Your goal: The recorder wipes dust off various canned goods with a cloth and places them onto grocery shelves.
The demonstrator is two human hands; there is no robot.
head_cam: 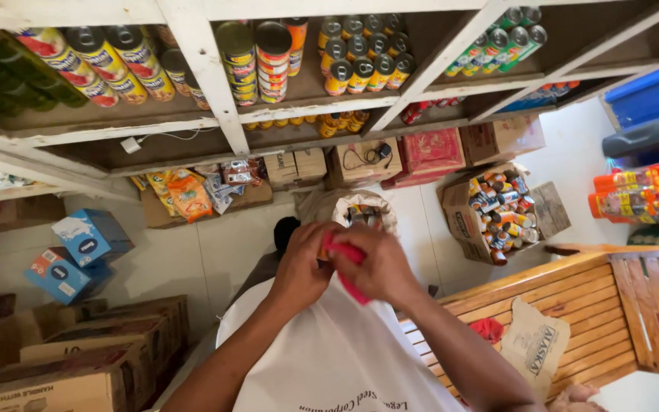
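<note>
My left hand [303, 267] and my right hand [379, 267] meet at the middle of the head view, both closed on a small pink-red thing [347, 253] pinched between the fingers. A second bit of the same pink-red shows just under my right hand. Directly below my hands lies a white sack [329, 351] with dark print on it. I cannot tell whether the pink-red thing is a strip, a wrapper or a tie.
White shelves [215, 91] hold rows of cans. On the floor stand an open box of cans [497, 214], an open sack [345, 210], snack packets [188, 194], cardboard boxes [78, 358] and blue boxes [89, 236]. A wooden slatted bench [573, 305] carries a paper bag [535, 343].
</note>
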